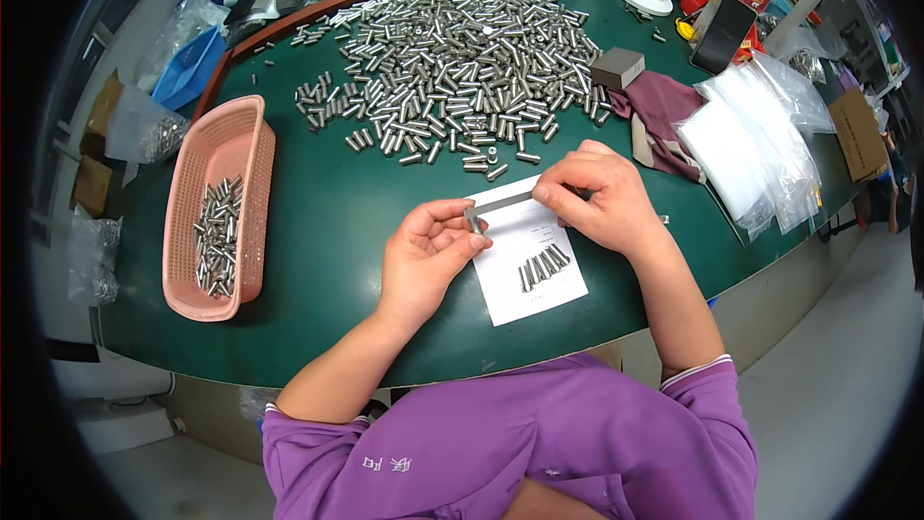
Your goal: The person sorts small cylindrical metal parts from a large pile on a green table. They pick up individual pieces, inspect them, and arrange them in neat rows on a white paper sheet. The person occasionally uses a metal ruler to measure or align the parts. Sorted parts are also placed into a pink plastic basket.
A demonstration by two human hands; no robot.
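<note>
Above a white printed sheet (515,306), my two hands meet at a flat grey metal bar (505,201). My right hand (599,195) is closed, pinching the bar's right end between thumb and fingers. At the other end, my left hand (430,248) is closed on a short metal pin (475,223), held against the bar's left end. Whether my left fingers also grip the bar cannot be made out. Several metal pins (545,268) lie side by side in a row on the sheet, just below my hands.
A large heap of metal pins (462,58) covers the far middle of the green table (327,327). Left stands a pink basket (255,221) with more pins. To the right are a grey block (617,67), a maroon cloth (664,111), plastic bags (746,135) and a phone (724,34).
</note>
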